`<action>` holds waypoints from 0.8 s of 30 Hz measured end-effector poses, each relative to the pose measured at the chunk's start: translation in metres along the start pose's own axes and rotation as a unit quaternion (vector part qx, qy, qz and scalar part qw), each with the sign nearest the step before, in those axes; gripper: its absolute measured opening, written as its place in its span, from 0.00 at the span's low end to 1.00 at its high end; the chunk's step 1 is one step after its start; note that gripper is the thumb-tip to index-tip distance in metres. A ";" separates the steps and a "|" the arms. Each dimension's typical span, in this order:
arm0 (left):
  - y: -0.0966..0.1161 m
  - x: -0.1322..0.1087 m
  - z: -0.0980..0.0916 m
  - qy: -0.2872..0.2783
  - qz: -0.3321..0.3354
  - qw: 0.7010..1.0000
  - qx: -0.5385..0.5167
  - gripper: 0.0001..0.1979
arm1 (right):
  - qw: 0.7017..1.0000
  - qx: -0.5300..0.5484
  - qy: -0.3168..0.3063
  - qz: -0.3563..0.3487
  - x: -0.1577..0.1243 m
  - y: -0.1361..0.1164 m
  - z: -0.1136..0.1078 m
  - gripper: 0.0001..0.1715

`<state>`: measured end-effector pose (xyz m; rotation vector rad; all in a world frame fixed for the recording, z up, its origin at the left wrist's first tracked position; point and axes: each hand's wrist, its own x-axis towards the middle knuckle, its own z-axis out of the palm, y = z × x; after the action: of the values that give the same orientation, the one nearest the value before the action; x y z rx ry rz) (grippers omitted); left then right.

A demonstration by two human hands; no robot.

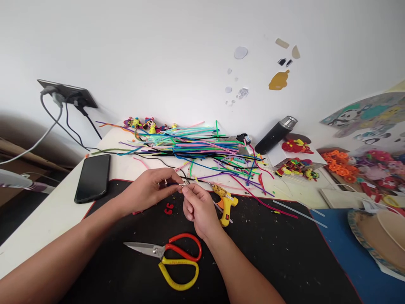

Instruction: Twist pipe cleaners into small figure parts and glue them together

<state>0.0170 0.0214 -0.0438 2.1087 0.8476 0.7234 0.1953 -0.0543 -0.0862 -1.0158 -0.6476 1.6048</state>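
Observation:
My left hand (155, 188) and my right hand (199, 207) meet above the black mat (268, 253), fingertips almost touching. Both are closed in a pinch on a small, pale, thin piece (183, 184) that is too small to name. A ring shows on a finger of the left hand. Small red curled pieces (168, 209) lie on the mat below the fingers. Just right of my right hand lies a yellow glue gun (225, 204). Nearer to me are scissors (164, 255) with one red and one yellow handle, blades pointing left.
A pile of colourful pipe cleaners (202, 147) spreads behind the hands. A black phone (93, 178) lies at the left. A black flask (275, 135) leans at the back right. Clear glue sticks (300, 213) lie on the mat's right side, near a round basket (363, 238).

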 end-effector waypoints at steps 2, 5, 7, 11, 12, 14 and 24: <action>0.001 0.001 -0.001 0.002 0.000 1.000 0.003 0.10 | 1.000 0.001 -0.001 -0.002 0.000 0.001 0.000 0.23; 0.000 0.001 -0.002 0.005 0.006 1.000 0.014 0.09 | 1.000 0.004 -0.007 0.001 0.001 0.002 0.000 0.23; -0.001 0.000 -0.002 0.004 0.010 1.000 0.028 0.09 | 1.000 0.006 -0.012 0.009 0.001 0.002 0.000 0.24; -0.006 -0.001 -0.001 0.003 0.036 0.998 0.058 0.08 | 1.000 0.009 -0.015 0.013 0.000 0.001 0.000 0.24; -0.007 -0.002 0.000 0.003 0.044 0.997 0.063 0.08 | 1.000 0.009 -0.013 0.012 0.000 0.001 0.000 0.23; -0.009 -0.002 0.002 0.004 0.051 0.996 0.074 0.09 | 1.000 0.010 -0.011 0.014 0.000 0.000 0.000 0.23; -0.018 -0.003 0.008 0.006 0.025 0.998 0.065 0.10 | 0.999 0.031 0.000 0.035 0.001 0.004 0.000 0.22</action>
<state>0.0146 0.0244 -0.0630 2.2496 0.8716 0.7256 0.1928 -0.0544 -0.0899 -1.0030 -0.5646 1.6760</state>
